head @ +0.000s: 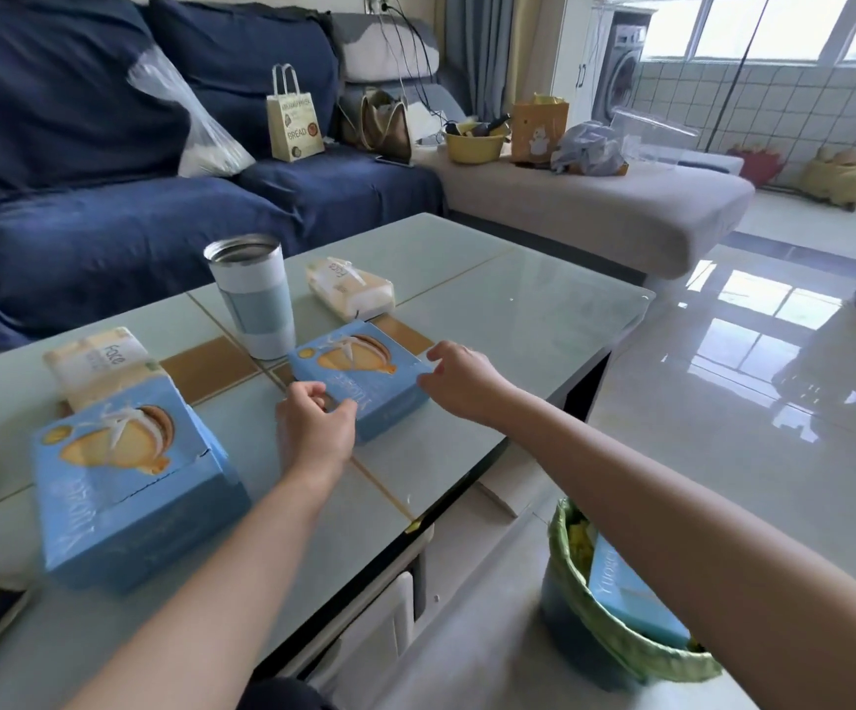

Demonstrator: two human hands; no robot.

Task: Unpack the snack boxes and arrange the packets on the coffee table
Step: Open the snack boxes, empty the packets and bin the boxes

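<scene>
Two blue snack boxes printed with a sandwich biscuit lie flat on the glass-topped coffee table (518, 299). The farther blue snack box (359, 371) sits mid-table, closed. My left hand (315, 427) curls against its near-left side, thumb on the front edge. At the box's right corner my right hand (459, 381) pinches it between curled fingers and thumb. The nearer snack box (128, 489) lies at the left, its perforated flap partly torn. No loose packets are visible on the table.
A steel-rimmed tumbler (254, 294) stands just behind the far box. Two tissue packs (351, 287) (98, 361) lie on the table. A green-lined bin (615, 638) on the floor at the right holds another blue box (630, 591). A blue sofa (108, 212) with bags lies beyond.
</scene>
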